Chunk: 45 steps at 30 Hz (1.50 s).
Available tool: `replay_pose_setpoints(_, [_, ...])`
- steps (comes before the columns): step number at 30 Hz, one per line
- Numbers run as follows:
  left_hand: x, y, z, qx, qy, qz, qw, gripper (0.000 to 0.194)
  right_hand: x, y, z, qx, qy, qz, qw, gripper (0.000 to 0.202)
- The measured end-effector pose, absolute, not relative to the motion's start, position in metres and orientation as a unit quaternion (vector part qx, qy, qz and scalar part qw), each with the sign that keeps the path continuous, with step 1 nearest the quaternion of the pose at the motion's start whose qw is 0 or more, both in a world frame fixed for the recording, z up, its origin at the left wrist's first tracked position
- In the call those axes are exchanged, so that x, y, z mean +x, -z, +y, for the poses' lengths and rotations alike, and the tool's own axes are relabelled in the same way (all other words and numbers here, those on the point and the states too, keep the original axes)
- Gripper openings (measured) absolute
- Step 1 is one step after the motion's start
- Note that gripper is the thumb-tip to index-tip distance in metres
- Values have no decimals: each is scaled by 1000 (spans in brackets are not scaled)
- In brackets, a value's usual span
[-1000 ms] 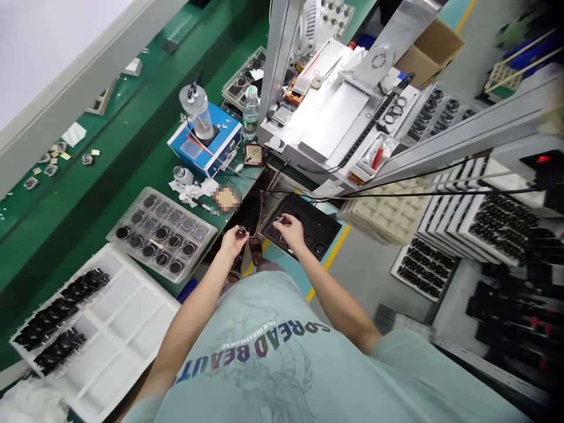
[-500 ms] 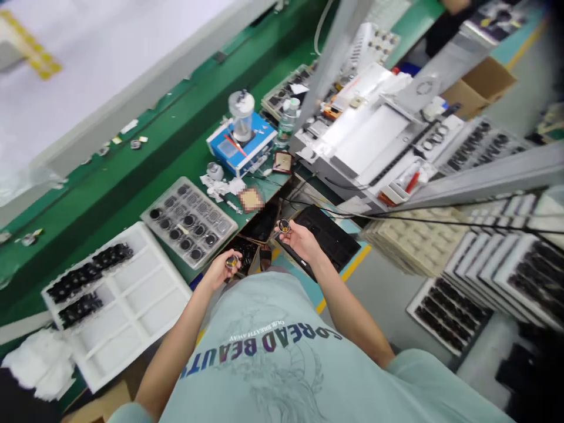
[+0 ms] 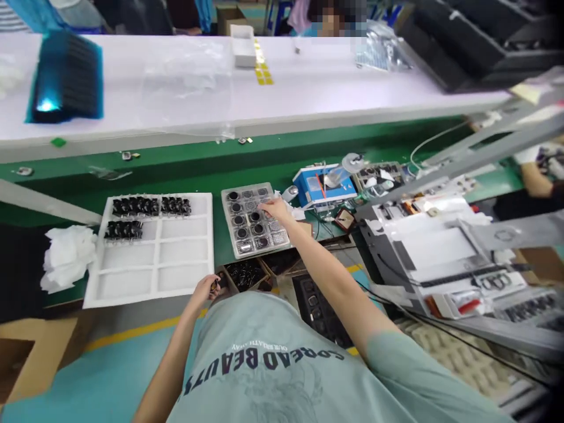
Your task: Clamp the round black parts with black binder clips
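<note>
My right hand reaches over a clear plastic tray on the green bench, its fingertips pinched at the tray's upper right pockets. Whatever is between those fingers is too small to make out. Several dark round parts sit in the tray's pockets. Low in front of the shirt, my left hand is closed around a small round part with a dark face and a bit of yellow, partly covered by the fingers. To the left lies a white divided tray with rows of black parts.
A blue box stands behind the plastic tray, near a white-and-grey machine. Crumpled white paper lies at the left. An open box of black bits sits below the bench edge. Another person is beyond the shelf.
My view has turned left toward the bench. My right hand, which held a round part before my body, has moved up over the plastic tray. The left keeps its round part.
</note>
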<state>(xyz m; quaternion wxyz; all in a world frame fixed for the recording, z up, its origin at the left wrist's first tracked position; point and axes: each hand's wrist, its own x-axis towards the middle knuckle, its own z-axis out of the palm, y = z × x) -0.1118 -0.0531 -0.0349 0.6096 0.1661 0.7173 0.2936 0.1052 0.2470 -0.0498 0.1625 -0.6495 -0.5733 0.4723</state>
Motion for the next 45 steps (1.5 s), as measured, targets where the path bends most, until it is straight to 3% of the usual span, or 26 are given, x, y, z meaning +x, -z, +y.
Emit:
replay_pose_setpoints(4, [-127, 18, -59, 153, -385, 703, 578, 42, 61, 39, 291, -653, -279, -698, -87, 32])
replay_pose_setpoints(10, [-144, 8, -76, 121, -434, 708, 543, 46, 24, 38, 302, -577, -170, -766, -226, 34])
replay_pose_setpoints(16, [-154, 11, -68, 146, -420, 712, 543, 47, 11, 36, 279, -603, -164, -766, -152, 43])
replay_pose_setpoints(24, [-138, 12, -33, 136, -478, 644, 582, 46, 48, 31, 227, -648, -222, -728, 17, 32])
replay_pose_setpoints(28, [-112, 10, -5, 116, -535, 598, 585, 39, 60, 36, 149, -602, -411, -661, 178, 33])
replay_pose_setpoints(31, [-93, 11, 16, 172, -545, 609, 550, 34, 57, 33, 96, -513, -569, -603, 222, 39])
replay_pose_setpoints(33, [-83, 13, 26, 223, -543, 623, 517, 33, 54, 28, 80, -478, -596, -600, 236, 36])
replay_pose_setpoints(39, [-73, 16, 30, 284, -495, 645, 508, 40, 63, 18, 122, -468, -520, -691, 183, 23])
replay_pose_setpoints(42, [-85, 18, 12, 289, -482, 661, 498, 42, 66, 15, 182, -511, -370, -766, 127, 21])
replay_pose_setpoints(45, [-103, 26, -21, 268, -471, 683, 490, 33, 59, 14, 248, -533, -202, -819, 62, 23])
